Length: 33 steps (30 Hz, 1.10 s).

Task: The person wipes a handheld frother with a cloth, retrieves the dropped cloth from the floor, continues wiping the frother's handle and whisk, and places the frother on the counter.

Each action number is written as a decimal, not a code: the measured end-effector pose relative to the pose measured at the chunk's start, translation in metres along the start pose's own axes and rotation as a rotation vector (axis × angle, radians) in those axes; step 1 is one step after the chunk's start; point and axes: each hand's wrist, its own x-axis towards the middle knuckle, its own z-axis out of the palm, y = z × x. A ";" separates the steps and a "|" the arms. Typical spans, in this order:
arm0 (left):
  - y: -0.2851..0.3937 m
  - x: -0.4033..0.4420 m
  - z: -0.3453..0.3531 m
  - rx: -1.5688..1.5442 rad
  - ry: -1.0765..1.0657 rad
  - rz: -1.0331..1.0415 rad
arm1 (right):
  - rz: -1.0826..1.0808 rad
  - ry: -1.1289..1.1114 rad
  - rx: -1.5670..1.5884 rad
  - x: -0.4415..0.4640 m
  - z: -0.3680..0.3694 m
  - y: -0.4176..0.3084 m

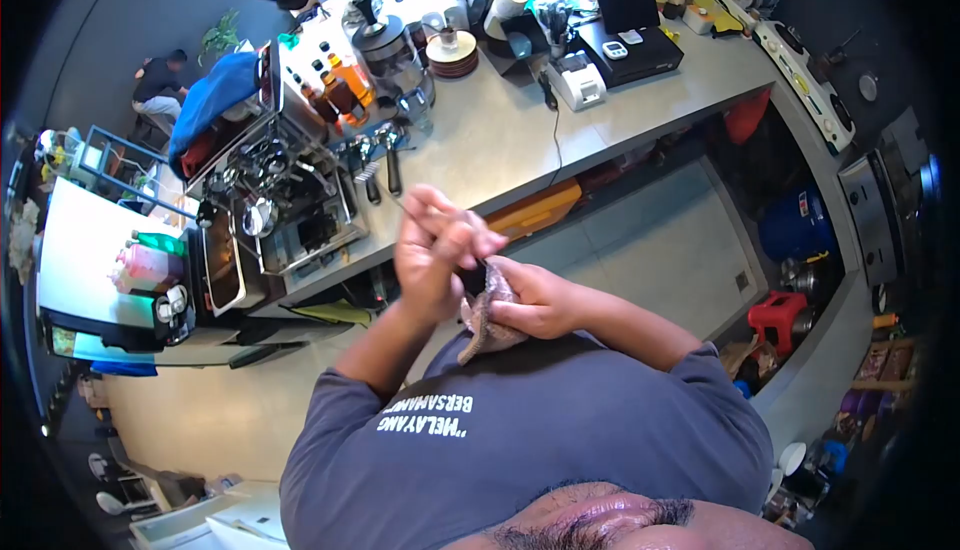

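Observation:
My left hand (435, 255) is raised in front of my chest, its fingers bent and pinched round a thin metal tool (396, 202) that points up and left towards the counter. Close beside it on the right, my right hand (530, 300) grips a crumpled greyish-brown cloth (484, 325), which hangs down against my shirt. A small dark item (474, 276) shows between the two hands, too hidden to name.
Ahead is a counter (480, 140) with portafilters (392, 165), an espresso machine (285, 190), syrup bottles (340, 95), a grinder (378, 40), stacked plates (452, 58) and a receipt printer (578, 82). A red stool (775, 320) stands right. Another person (158, 85) sits far left.

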 end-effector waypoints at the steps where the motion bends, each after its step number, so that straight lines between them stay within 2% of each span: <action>1: -0.012 -0.001 0.012 0.062 -0.053 -0.082 | -0.043 -0.015 0.122 -0.004 -0.012 0.006; 3: -0.038 0.009 0.033 0.161 -0.216 -0.068 | -0.051 -0.011 0.081 -0.021 -0.041 0.012; 5: -0.055 0.027 0.046 0.163 -0.214 -0.121 | -0.065 0.016 0.108 -0.034 -0.062 0.023; 7: -0.065 0.038 0.062 0.066 -0.082 -0.243 | -0.079 0.069 0.229 -0.048 -0.073 0.028; 10: -0.079 0.056 0.065 -0.307 0.039 -0.251 | 0.052 -0.004 0.183 -0.062 -0.086 0.049; 11: -0.080 0.061 0.070 -0.289 0.180 -0.260 | 0.084 -0.019 0.215 -0.066 -0.090 0.056; 14: -0.096 0.069 0.077 -0.274 0.064 -0.240 | 0.036 0.074 0.286 -0.071 -0.113 0.050; 15: -0.105 0.069 0.088 -0.175 0.031 -0.247 | -0.006 0.186 0.338 -0.071 -0.118 0.046; 16: -0.114 0.069 0.098 -0.075 -0.004 -0.250 | 0.012 0.214 0.341 -0.070 -0.126 0.051; 17: -0.121 0.067 0.096 0.033 -0.059 -0.253 | -0.058 0.253 0.298 -0.067 -0.134 0.050; 18: -0.128 0.067 0.102 0.187 -0.109 -0.170 | -0.128 0.292 0.255 -0.065 -0.140 0.048; 19: -0.135 0.072 0.098 0.298 -0.181 -0.089 | -0.184 0.436 0.158 -0.064 -0.141 0.046; 21: -0.149 0.077 0.088 0.468 -0.261 0.024 | -0.061 0.440 0.193 -0.069 -0.148 0.047; 22: -0.154 0.078 0.085 0.464 -0.246 -0.020 | 0.003 0.443 0.216 -0.071 -0.151 0.052; 24: -0.162 0.075 0.077 0.457 -0.214 -0.118 | -0.017 0.478 0.099 -0.071 -0.151 0.071; 26: -0.169 0.076 0.064 0.271 -0.166 -0.250 | -0.045 0.521 -0.014 -0.065 -0.149 0.077; 28: -0.174 0.090 0.037 0.386 -0.318 -0.019 | -0.041 0.540 0.076 -0.054 -0.148 0.075; 30: -0.162 0.106 0.026 0.407 -0.358 0.002 | -0.020 0.511 0.178 -0.040 -0.153 0.071; 32: -0.143 0.119 0.029 0.361 -0.345 0.010 | -0.074 0.681 0.097 -0.018 -0.152 0.056; 33: -0.143 0.122 0.022 0.279 -0.357 -0.075 | -0.079 0.763 0.081 -0.006 -0.149 0.052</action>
